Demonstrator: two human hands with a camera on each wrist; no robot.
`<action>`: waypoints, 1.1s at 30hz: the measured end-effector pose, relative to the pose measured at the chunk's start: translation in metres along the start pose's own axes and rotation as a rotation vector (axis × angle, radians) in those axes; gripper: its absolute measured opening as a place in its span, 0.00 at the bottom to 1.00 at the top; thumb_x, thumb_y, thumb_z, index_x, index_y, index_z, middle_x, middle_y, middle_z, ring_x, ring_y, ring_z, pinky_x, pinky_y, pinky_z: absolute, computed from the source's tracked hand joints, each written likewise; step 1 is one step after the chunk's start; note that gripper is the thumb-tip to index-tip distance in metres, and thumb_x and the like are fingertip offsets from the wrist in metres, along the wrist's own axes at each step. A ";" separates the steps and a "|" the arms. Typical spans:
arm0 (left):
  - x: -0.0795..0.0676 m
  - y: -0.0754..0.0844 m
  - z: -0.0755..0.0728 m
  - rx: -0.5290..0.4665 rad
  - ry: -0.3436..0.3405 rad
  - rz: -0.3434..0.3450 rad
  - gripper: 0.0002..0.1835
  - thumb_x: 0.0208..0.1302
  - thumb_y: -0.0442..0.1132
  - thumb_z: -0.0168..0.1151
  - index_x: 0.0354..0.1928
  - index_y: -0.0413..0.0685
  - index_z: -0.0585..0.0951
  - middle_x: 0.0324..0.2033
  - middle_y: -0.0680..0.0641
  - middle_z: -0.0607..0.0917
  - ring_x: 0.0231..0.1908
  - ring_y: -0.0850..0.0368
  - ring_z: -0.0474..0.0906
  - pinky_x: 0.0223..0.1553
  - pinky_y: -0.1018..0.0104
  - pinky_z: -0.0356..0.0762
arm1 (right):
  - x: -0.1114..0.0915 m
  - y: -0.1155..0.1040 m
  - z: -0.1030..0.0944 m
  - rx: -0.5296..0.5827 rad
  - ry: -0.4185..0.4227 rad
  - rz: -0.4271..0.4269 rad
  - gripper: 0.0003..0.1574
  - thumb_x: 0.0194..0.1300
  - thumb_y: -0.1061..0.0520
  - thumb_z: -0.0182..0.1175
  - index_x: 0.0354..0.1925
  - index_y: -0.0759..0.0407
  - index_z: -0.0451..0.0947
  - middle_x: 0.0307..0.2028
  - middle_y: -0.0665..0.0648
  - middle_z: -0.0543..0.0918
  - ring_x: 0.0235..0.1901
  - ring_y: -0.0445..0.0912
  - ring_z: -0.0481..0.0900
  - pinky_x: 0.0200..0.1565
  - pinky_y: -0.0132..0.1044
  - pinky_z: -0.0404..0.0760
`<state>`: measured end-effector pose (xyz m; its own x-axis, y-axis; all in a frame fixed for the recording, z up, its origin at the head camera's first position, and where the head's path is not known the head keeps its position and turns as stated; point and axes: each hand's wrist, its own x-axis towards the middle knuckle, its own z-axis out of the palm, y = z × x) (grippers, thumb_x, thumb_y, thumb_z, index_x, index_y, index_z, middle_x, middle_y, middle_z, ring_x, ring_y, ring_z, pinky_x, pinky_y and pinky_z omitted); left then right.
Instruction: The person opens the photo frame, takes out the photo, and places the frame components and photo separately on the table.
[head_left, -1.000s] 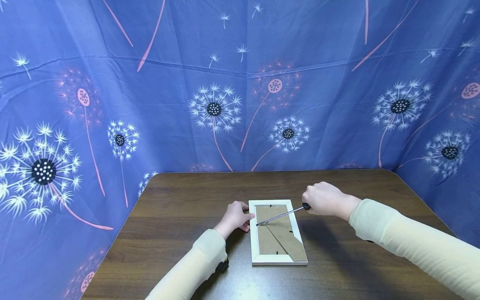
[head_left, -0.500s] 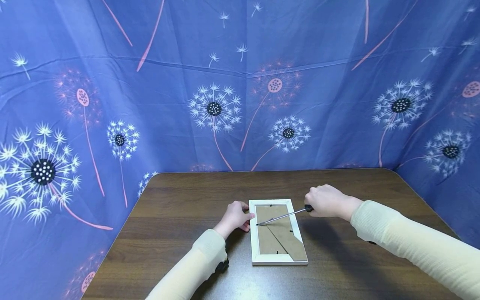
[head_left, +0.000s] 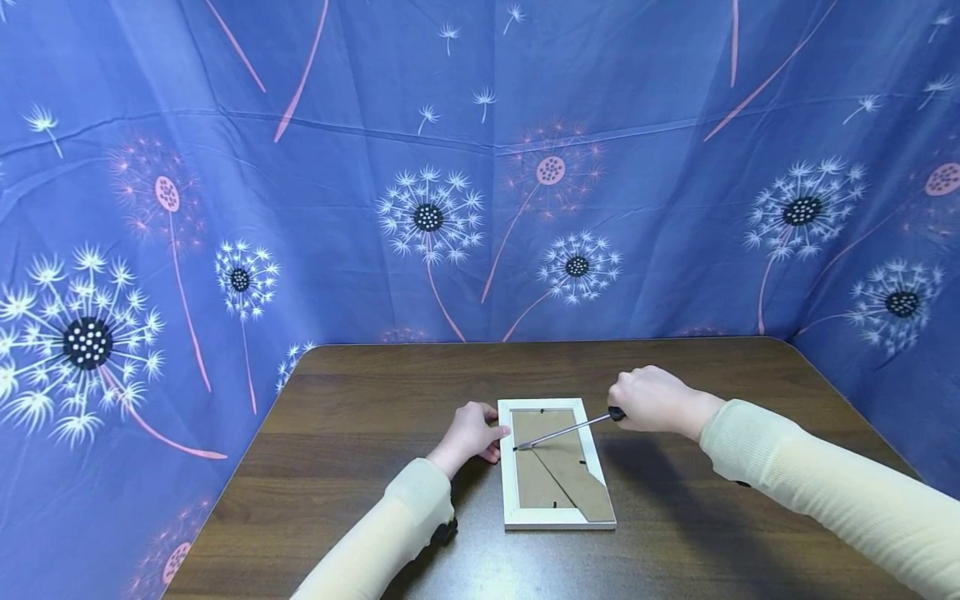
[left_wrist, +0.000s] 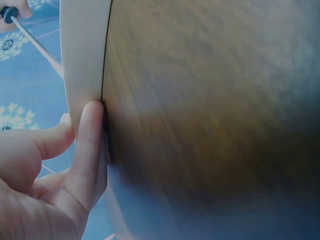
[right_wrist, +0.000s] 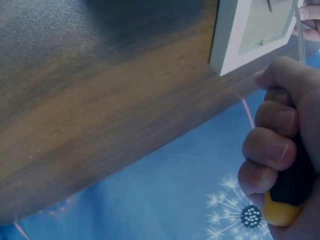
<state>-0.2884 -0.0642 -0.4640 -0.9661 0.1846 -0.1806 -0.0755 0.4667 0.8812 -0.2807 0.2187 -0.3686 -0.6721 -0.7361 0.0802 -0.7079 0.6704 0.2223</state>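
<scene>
A white picture frame [head_left: 506, 483] lies face down on the table, its brown backing board [head_left: 536, 481] and small black tabs facing up. My left hand [head_left: 468, 435] grips its left edge, thumb on the rim and fingers along the outer side, as the left wrist view also shows. My right hand [head_left: 654, 400] is wrapped round the handle of a screwdriver [head_left: 566, 431]. In the right wrist view the handle [right_wrist: 295, 182] is black with a yellow end. The metal shaft slants down leftward across the backing, its tip right at the black tab [head_left: 515, 450] on the left side.
The brown wooden table [head_left: 360, 392] surrounds the frame on all sides. A blue cloth [head_left: 330, 250] with dandelion prints hangs behind the table and along both sides. A triangular stand flap [head_left: 581, 483] lies on the lower right of the backing.
My right hand and the screwdriver handle dip slightly down and right, then lift a little, while the tip stays near the left tab. My left hand and the frame hold almost still.
</scene>
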 end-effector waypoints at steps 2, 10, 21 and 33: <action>0.000 0.000 0.000 -0.001 0.001 0.003 0.20 0.60 0.31 0.64 0.52 0.29 0.74 0.15 0.40 0.81 0.10 0.58 0.78 0.15 0.64 0.82 | -0.001 0.000 0.001 0.002 0.001 -0.005 0.28 0.45 0.59 0.67 0.10 0.45 0.56 0.12 0.41 0.55 0.15 0.36 0.48 0.18 0.28 0.45; 0.000 0.001 0.000 -0.005 0.009 0.009 0.19 0.59 0.31 0.64 0.51 0.28 0.74 0.15 0.39 0.81 0.11 0.56 0.78 0.15 0.65 0.81 | -0.004 0.003 0.009 0.022 -0.014 -0.010 0.25 0.46 0.58 0.67 0.11 0.46 0.60 0.11 0.41 0.59 0.14 0.35 0.51 0.16 0.27 0.49; -0.002 0.003 0.001 -0.005 0.008 0.013 0.20 0.59 0.31 0.64 0.51 0.27 0.73 0.15 0.40 0.81 0.11 0.56 0.79 0.15 0.65 0.81 | -0.005 -0.001 0.004 -0.017 0.001 -0.034 0.26 0.43 0.59 0.67 0.10 0.46 0.57 0.11 0.42 0.57 0.15 0.36 0.50 0.16 0.29 0.50; -0.004 0.005 -0.001 -0.049 0.001 0.004 0.19 0.59 0.30 0.63 0.51 0.26 0.73 0.14 0.39 0.81 0.09 0.58 0.78 0.15 0.64 0.81 | -0.002 -0.021 -0.018 -0.023 -0.033 0.017 0.27 0.42 0.59 0.66 0.10 0.47 0.55 0.12 0.44 0.57 0.15 0.38 0.51 0.15 0.32 0.55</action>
<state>-0.2847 -0.0633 -0.4589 -0.9666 0.1857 -0.1767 -0.0836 0.4231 0.9022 -0.2608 0.2043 -0.3557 -0.6910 -0.7210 0.0524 -0.6913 0.6802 0.2437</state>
